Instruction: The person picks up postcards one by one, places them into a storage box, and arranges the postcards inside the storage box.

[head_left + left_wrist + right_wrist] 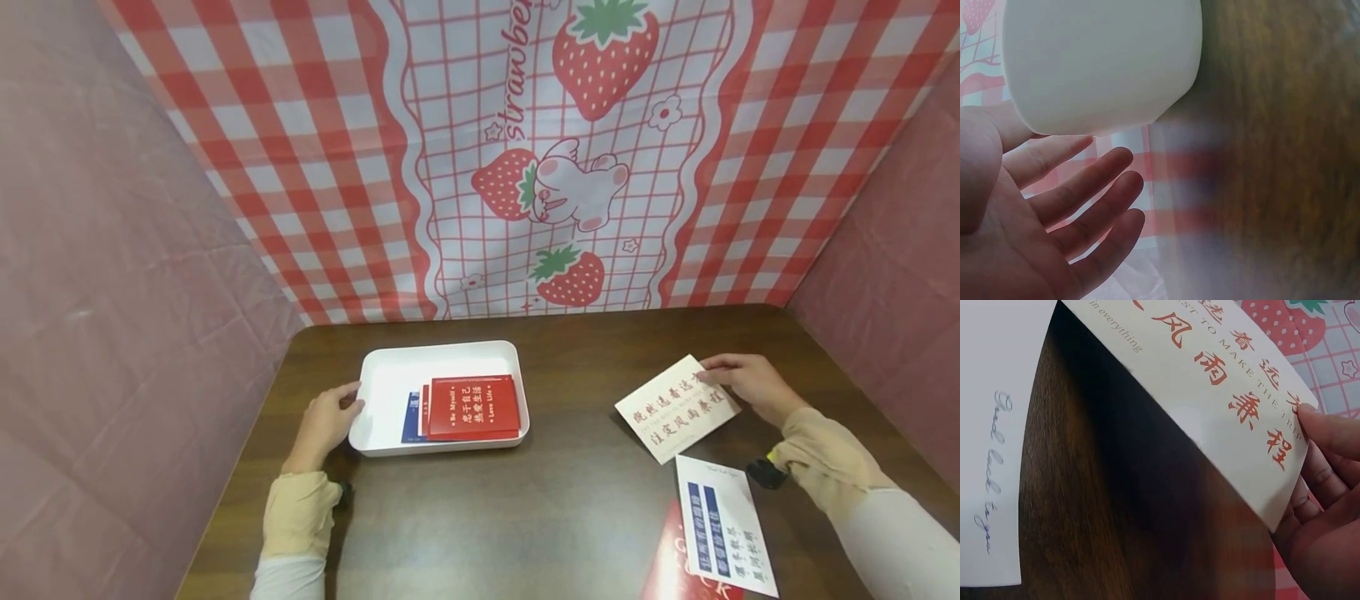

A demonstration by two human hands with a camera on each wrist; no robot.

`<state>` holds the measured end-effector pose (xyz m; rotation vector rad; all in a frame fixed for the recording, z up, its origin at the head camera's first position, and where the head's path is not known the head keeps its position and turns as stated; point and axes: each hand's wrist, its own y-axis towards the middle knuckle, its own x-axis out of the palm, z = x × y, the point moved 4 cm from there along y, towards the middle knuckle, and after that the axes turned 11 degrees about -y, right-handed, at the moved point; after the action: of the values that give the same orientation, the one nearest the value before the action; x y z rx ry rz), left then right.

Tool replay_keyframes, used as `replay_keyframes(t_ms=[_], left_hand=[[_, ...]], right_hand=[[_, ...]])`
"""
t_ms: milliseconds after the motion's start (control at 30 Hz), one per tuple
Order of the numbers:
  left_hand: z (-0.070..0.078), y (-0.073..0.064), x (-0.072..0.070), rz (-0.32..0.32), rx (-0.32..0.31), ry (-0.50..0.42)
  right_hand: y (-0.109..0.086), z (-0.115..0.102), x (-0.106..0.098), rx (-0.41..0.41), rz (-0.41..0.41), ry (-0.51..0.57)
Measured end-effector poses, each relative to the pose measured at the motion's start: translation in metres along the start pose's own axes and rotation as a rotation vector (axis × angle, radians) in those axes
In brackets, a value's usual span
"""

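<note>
My left hand (326, 425) is at the left end of a white tray (386, 364), its thumb and forefinger at the rim and the other fingers spread loosely below. In the left wrist view the tray's side wall (1104, 62) hides the thumb's tip. Several cards lie inside the tray, a red card (474, 407) on top and a blue card (410, 427) peeking out. My right hand (753, 385) pinches a cream card with red Chinese writing (663, 417) by its far right corner. In the right wrist view this card (1210, 406) tilts above the table.
Near the right forearm, a white card with blue bands (723, 525) overlaps a shiny red card (663, 558) on the brown wooden table (480, 517). A strawberry-patterned checked cloth (337, 167) hangs behind, with pink cloth (127, 292) at both sides.
</note>
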<state>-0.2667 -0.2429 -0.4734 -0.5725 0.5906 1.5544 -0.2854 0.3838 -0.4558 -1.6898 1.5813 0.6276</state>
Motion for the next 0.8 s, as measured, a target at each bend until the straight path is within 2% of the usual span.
replay_keyframes(t_ms=[333,700,800], left_hand=[[0.001,0.000,-0.001,0.005,0.012,0.004],[-0.001,-0.002,0.000,-0.001,-0.002,0.011],[0.000,-0.001,0.000,-0.002,-0.007,0.006]], right_hand=[[0.000,-0.004,0.002,0.023,-0.040,0.139],[-0.002,-0.009,0.003,0.008,-0.048,0.162],[-0.003,-0.011,0.004,0.006,-0.057,0.198]])
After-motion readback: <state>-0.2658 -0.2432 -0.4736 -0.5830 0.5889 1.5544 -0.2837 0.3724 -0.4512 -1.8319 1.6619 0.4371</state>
